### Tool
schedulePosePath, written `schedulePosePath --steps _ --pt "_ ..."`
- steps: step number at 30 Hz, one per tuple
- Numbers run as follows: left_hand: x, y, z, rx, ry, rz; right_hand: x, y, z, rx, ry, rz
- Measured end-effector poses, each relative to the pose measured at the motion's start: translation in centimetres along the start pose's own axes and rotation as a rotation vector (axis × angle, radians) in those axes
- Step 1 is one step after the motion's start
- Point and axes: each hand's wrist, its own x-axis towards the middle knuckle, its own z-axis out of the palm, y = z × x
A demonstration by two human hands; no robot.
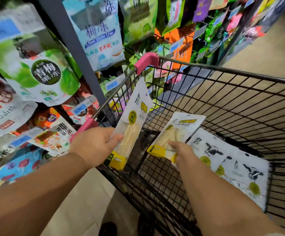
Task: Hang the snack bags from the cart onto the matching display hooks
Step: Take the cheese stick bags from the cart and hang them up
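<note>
Fingers (116, 138) of the left hand (94, 145) are closed on the lower part of a yellow-and-white snack bag (131, 121), held upright at centre frame with its top toward the display wall (36, 74), probably so the hang hole can be offered to a hook. Fingers of the right hand (180, 149) are pinched on the bottom edge of a second matching bag (175, 133), lifted just above the cart (240, 108) at lower right.

Packed hanging bags fill the display wall across the upper left, and no free hook can be made out there. A grey upright post (80, 53) and the cart's pink-capped rim (146, 62) stand between the raised bag and the display. Two white bags with cow prints (231, 166) are left lying in the cart, just beside the right hand.
</note>
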Motion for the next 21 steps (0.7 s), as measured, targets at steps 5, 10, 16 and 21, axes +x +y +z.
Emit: schedulePosePath --steps 5,10,16,21 --pt "-0.5 0.7 -0.5 -0.021 0.025 0.048 -8.4 -3.1 -3.5 -0.016 -0.102 -0.164" --pt "-3.0 2.0 -2.9 -0.501 0.141 0.024 -18.3 -6.8 -4.6 0.040 -0.319 -0.333" --pt "-8.9 3.1 -9.6 -0.802 0.370 0.000 -27.7 -11.0 0.0 -0.134 -0.739 -0.478" --pt "-16.1 0.4 -13.6 -0.848 0.437 -0.057 -32.2 -10.3 6.7 -0.310 -0.961 -0.532"
